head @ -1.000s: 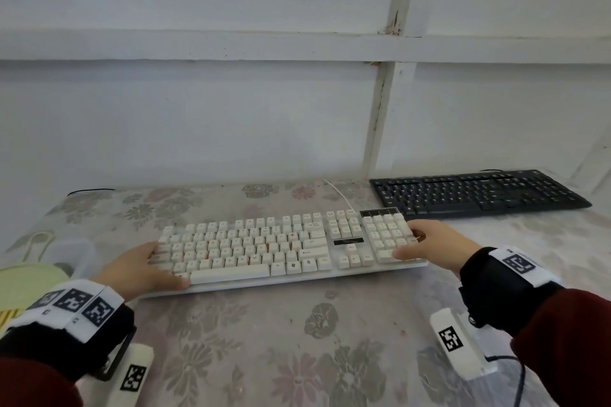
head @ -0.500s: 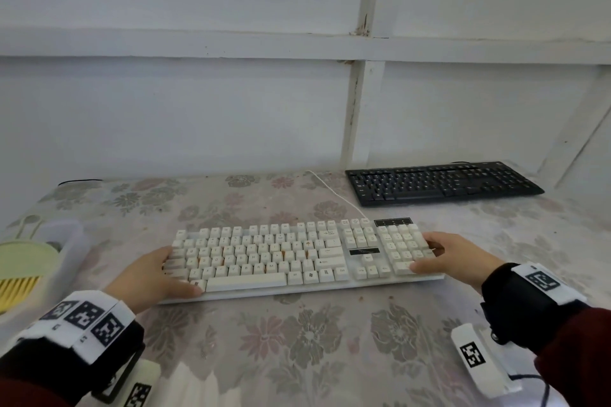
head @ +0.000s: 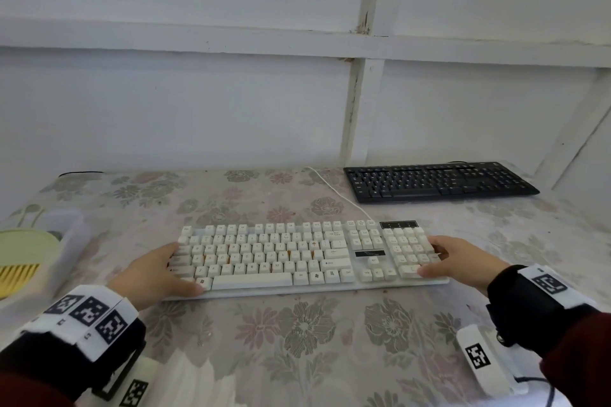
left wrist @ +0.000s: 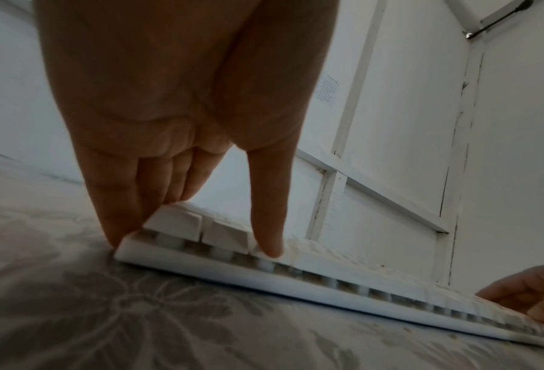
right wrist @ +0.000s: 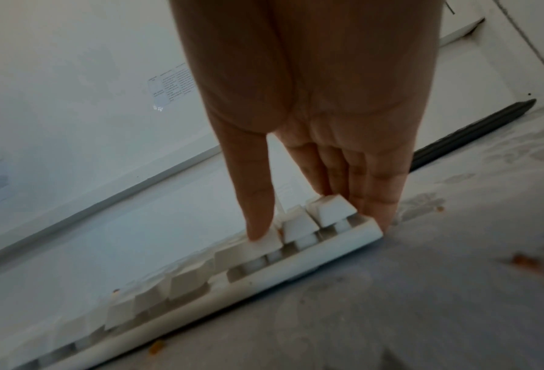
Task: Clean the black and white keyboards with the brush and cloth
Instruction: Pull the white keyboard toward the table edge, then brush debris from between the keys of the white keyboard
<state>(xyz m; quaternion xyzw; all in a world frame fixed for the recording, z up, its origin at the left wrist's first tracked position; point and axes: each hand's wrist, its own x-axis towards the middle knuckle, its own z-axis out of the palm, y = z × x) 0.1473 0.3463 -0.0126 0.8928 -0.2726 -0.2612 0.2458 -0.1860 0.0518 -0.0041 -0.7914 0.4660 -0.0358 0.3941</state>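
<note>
White keyboard (head: 297, 258) flat on the floral table (head: 297, 340), centre of the head frame, gripped at both ends. Left hand (head: 155, 274) clamped on the left end: thumb (left wrist: 267, 225) down on the front keys, fingers (left wrist: 118, 212) along the end edge. Right hand (head: 463, 261) clamped likewise on the right end: thumb (right wrist: 257, 200) on a key, fingers (right wrist: 378, 190) down the side edge. White cable (head: 334, 190) trailing from the back. Black keyboard (head: 439, 180) in the upper right, well apart. At the left edge, a green and yellow brush (head: 23, 258) in a clear container (head: 71, 231)
</note>
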